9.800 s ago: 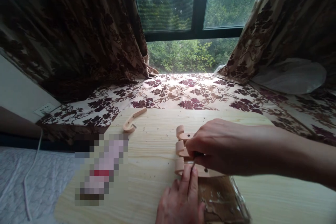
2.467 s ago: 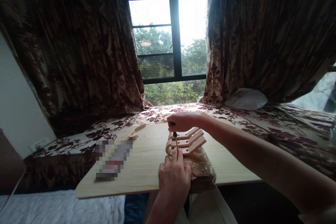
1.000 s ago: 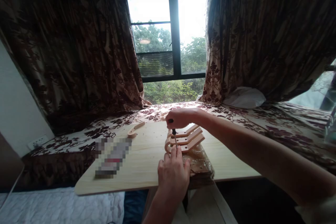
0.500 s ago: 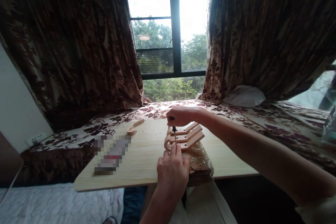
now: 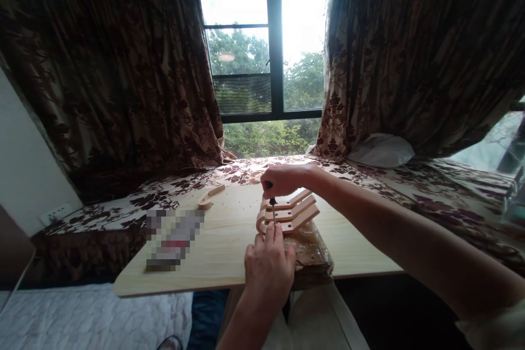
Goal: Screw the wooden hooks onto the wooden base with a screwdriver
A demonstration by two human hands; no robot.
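Note:
My right hand (image 5: 284,178) is wrapped around the dark handle of a screwdriver (image 5: 274,209), which stands upright, shaft pointing down. Its tip meets the curved end of the nearest wooden hook (image 5: 302,220), where my fingers hide it. My left hand (image 5: 269,263) lies palm down in front, its fingertips pressed on that hook beside the shaft; whether they pinch a screw cannot be seen. Several pale J-shaped wooden hooks with dark holes sit side by side on a brown, tape-wrapped block (image 5: 315,254).
The block rests on a pale wooden board (image 5: 213,262). A loose wooden hook (image 5: 210,197) lies at its far left, with a blurred-out item (image 5: 174,240) nearer. Beyond are a flowered cover (image 5: 246,170), a white bag (image 5: 382,150) and a curtained window (image 5: 274,54).
The view shifts very slightly. Both hands and the screwdriver keep almost the same place and grip; no clear turn of the handle shows.

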